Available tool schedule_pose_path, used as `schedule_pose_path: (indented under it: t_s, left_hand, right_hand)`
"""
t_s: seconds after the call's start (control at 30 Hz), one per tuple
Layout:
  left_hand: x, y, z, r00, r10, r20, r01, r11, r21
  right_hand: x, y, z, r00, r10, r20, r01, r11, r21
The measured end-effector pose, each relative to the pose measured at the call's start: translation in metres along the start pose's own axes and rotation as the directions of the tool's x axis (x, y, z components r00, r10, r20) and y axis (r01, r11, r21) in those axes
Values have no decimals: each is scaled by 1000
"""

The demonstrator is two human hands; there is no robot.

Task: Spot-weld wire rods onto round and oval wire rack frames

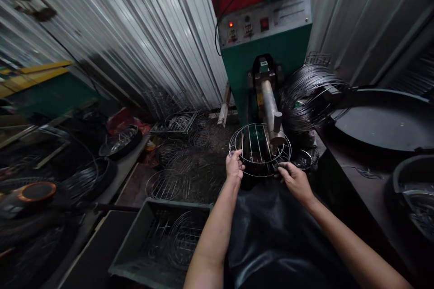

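Observation:
A round wire rack (pixel 255 144) with thin parallel bars is held in front of the green machine (pixel 267 43). My left hand (pixel 235 165) has its fingers closed round the rack's left rim. On the right side, my right hand (pixel 293 179) pinches at the rim; a small piece of wire seems to be at its fingertips, too small to make out. Just behind and partly over the rack reaches the machine's metal arm (pixel 271 108), its blunt end close to the rack's right part. I cannot tell whether they touch.
A coil of wire (pixel 305 99) stands right of the machine, beside a large black tray (pixel 386 117). At the lower left, a green crate (pixel 135 244) holds round wire racks. More wire racks (pixel 167 184) lie on the floor. A dark basin (pixel 400 189) is at far right.

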State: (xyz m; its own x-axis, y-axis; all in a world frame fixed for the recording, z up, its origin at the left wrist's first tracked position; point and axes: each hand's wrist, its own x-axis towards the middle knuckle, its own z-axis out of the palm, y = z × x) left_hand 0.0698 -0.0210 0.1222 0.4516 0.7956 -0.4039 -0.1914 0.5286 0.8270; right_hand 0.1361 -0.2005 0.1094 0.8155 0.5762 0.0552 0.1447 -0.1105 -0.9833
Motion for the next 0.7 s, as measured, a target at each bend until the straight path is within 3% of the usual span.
schedule_pose_path:
  t_s: [0.3, 0.7]
  left_hand:
    - [2, 3, 2, 1000, 4, 21, -4, 1000, -8]
    - [1, -3, 5, 1000, -23, 22, 23, 1000, -8]
  right_hand:
    - [9, -6, 0, 996, 69, 55, -74, 992, 99]
    - [2, -2, 1, 1000, 18, 1, -18, 999, 52]
